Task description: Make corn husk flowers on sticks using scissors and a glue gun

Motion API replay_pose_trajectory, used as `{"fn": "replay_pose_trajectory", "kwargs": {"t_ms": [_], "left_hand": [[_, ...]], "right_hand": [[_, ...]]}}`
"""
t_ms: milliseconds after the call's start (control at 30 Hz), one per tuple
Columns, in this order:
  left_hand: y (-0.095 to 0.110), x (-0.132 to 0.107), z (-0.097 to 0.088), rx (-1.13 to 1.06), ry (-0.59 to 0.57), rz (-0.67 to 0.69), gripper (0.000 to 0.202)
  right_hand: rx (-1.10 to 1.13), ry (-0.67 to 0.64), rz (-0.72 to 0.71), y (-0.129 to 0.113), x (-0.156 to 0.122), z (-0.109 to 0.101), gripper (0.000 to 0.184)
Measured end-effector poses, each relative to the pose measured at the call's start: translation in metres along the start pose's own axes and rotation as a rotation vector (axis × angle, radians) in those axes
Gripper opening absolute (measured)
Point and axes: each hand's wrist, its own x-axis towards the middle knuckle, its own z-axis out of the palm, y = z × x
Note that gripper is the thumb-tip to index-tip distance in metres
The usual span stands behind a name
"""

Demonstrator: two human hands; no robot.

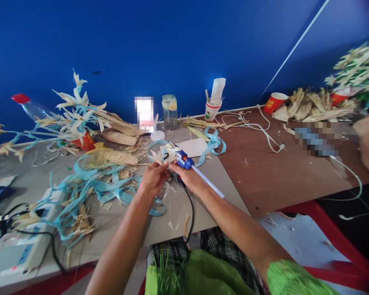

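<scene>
I see two surfaces side by side: a grey board surface (203, 213) straight ahead and a brown wooden surface (279, 172) to its right. One loose tangle of pale blue ribbon (89, 184) sprawls over the grey one's left half, reaching toward its front edge. My left hand (153, 178) and right hand (186, 175) meet near the middle of the grey surface.

The right hand is wrapped round one blue hot-glue gun (184, 160), with a white glue stick jutting from its back. One clear glass jar (169, 110) and one white paper cup with a red rim (211, 110) stand along the back edge. One red paper cup (275, 101) lies tipped at the brown surface's back edge.

Smallest is one cream corn-husk flower (160, 156), pinched in the left hand's fingertips. It sits just beside the gun's nozzle; I cannot tell whether they touch.
</scene>
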Motion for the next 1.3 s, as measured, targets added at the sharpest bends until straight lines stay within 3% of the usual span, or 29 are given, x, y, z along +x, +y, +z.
{"fn": "replay_pose_trajectory", "kwargs": {"t_ms": [200, 633, 833, 1000, 1100, 1300], "left_hand": [[0.003, -0.003, -0.001, 0.013, 0.027, -0.021, 0.025], [0.009, -0.009, -0.005, 0.035, -0.091, -0.146, 0.029], [0.008, -0.007, -0.005, 0.155, -0.055, -0.067, 0.028], [0.005, -0.003, -0.007, 0.232, 0.027, 0.043, 0.027], [0.004, -0.001, -0.009, 0.257, 0.051, 0.106, 0.026], [0.006, 0.002, -0.011, 0.24, 0.083, 0.153, 0.027]], "right_hand": [[0.011, -0.045, 0.01, -0.001, 0.002, -0.007, 0.02], [0.237, 0.028, 0.076, 0.001, 0.008, -0.008, 0.02], [0.047, -0.032, -0.033, 0.004, 0.009, -0.011, 0.016], [-0.05, 0.116, -0.288, 0.008, 0.011, -0.011, 0.015], [0.017, 0.153, -0.342, 0.008, 0.009, -0.008, 0.018], [-0.014, -0.025, -0.316, 0.007, -0.001, -0.003, 0.018]]}}
